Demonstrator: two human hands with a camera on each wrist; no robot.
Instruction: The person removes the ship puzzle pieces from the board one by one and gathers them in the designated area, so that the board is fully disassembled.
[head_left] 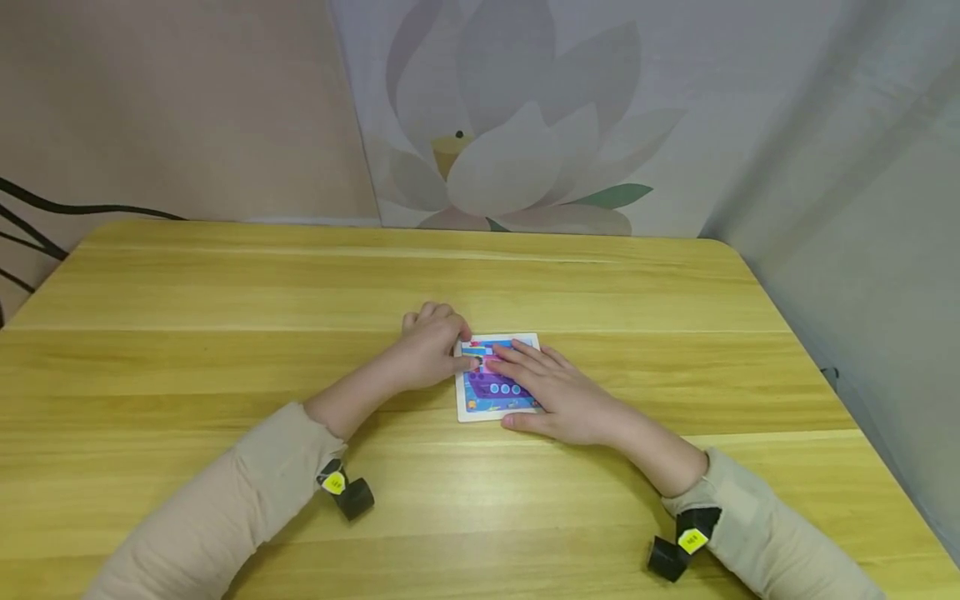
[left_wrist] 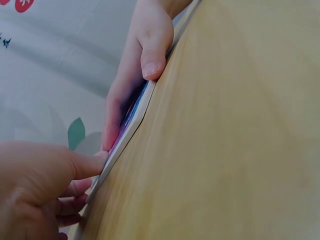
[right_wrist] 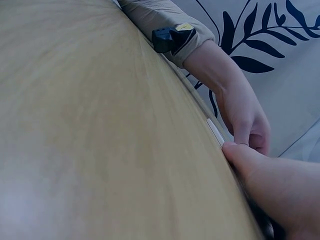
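Centrally on the wooden table (head_left: 225, 283) lies a small picture puzzle board (head_left: 498, 400), flat and just in front of the person. Right hand (head_left: 558, 392) lies flat across it, fingers straight, seemingly to pin it down. Left hand (head_left: 429, 346) has curled fingers pinching a small piece (head_left: 474, 352) at the board's upper-left corner, likely seating it.

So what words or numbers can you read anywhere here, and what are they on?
None can be read.
Puzzle board: bright picture, any lettering too small to read.
Yellow tag on the left wrist camera: marks too small and blurred.
Yellow tag on the right wrist camera: marks too small and blurred.
Flower cloth on the wall: no writing.
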